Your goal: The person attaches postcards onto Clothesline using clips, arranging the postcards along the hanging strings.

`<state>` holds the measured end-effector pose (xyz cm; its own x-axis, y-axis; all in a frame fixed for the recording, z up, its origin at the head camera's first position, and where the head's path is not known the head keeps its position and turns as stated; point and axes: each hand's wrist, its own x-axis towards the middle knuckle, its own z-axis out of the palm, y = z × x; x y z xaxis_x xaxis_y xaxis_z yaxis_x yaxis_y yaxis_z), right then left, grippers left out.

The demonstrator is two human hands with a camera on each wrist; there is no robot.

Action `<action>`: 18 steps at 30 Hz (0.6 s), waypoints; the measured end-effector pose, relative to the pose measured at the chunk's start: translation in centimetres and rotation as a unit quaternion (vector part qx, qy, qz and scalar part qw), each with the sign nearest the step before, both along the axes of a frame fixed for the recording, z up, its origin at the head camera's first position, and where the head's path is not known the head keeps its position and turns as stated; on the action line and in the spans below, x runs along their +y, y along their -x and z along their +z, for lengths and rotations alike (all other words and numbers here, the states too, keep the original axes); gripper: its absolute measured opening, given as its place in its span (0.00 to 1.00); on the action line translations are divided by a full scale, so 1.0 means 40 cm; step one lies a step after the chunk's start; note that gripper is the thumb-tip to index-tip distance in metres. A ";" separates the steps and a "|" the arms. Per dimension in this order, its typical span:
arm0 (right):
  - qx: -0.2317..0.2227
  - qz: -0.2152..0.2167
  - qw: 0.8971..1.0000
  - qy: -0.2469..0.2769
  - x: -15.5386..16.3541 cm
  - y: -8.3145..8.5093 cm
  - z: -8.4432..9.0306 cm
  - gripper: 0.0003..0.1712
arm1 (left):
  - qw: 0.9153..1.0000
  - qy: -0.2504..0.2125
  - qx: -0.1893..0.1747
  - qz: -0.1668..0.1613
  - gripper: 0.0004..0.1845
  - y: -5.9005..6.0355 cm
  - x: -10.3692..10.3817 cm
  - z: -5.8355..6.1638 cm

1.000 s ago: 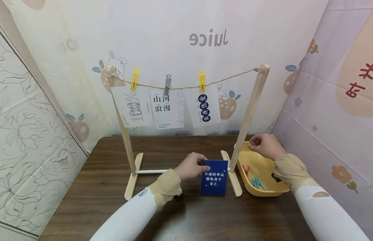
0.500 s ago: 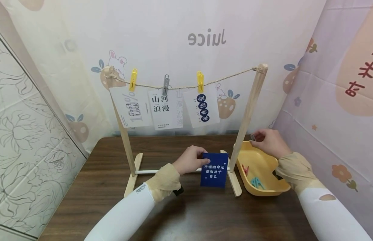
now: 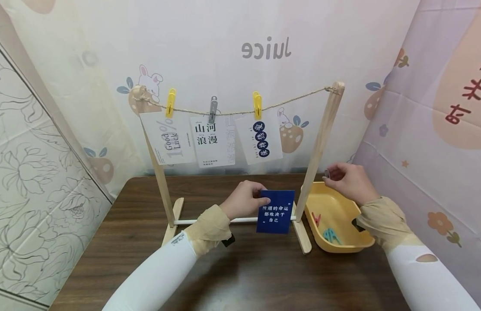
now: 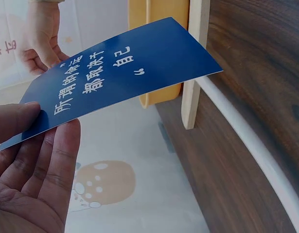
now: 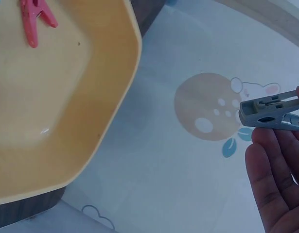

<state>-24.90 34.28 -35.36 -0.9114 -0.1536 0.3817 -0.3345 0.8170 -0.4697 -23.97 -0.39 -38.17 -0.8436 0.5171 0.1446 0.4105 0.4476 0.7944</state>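
Observation:
My left hand pinches a blue card with white characters by its edge, thumb in front and fingers behind; the card is held up off the table, before the rack's right post. In the right wrist view a grey clothespin is pinched by my right hand, above the far rim of the yellow tray. Three white cards hang from the twine: the left under a yellow clothespin, the middle under a grey clothespin, the right under another yellow clothespin.
Inside the tray lie a pink clothespin and teal clothespins. The wooden rack's right post stands between card and tray. A white rod joins its feet low above the brown table. Printed curtains hang behind.
My left hand has raised the blue card farther from me and up off the table. My right hand has shifted slightly up and right with the clothespin.

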 end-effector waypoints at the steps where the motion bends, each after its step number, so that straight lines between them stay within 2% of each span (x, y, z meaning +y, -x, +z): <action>1: 0.003 0.001 1.000 0.002 -0.002 -0.002 0.003 0.13 | 1.000 -0.002 0.002 0.000 0.05 0.001 0.000 0.004; 18: 0.040 0.027 0.998 0.040 -0.042 -0.042 0.061 0.13 | 0.999 -0.013 0.035 0.010 0.04 0.004 -0.006 0.050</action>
